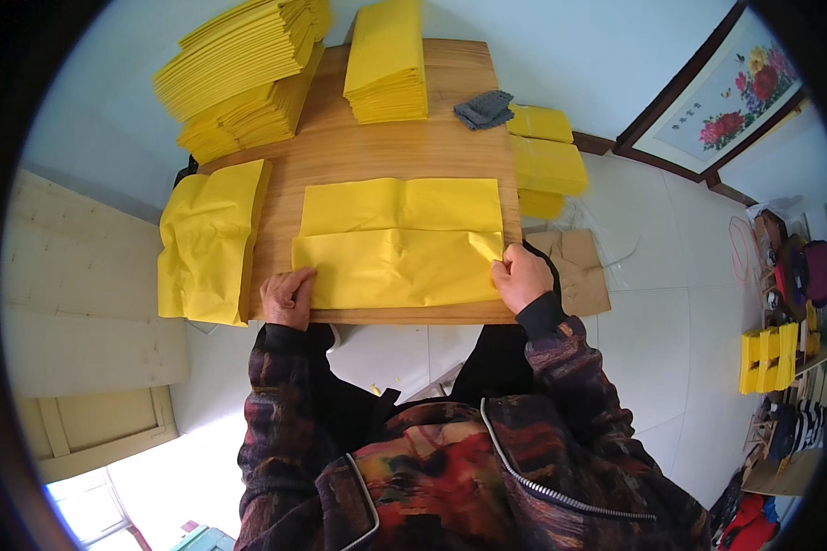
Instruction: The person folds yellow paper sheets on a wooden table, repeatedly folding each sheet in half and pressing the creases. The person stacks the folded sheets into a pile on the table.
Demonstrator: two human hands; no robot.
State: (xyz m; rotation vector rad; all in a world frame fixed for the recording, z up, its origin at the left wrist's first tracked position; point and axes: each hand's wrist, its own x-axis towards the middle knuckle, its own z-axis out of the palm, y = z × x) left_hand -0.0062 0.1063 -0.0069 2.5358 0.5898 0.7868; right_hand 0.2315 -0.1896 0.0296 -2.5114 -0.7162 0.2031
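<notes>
A large yellow paper sheet (400, 241) lies on the wooden table (386, 147), its near half folded up over itself. My left hand (288, 297) presses on the sheet's near left corner, fingers curled on the paper. My right hand (521, 275) pinches the sheet's near right edge, where a small corner is turned up. A loose pile of unfolded yellow sheets (209, 241) hangs over the table's left edge, beside my left hand.
Stacks of folded yellow paper (239, 73) fill the table's far left, another stack (387, 62) stands at the far middle, with a grey cloth (484, 109) to its right. More yellow bundles (548, 156) and brown cardboard (575, 269) lie on the floor at right.
</notes>
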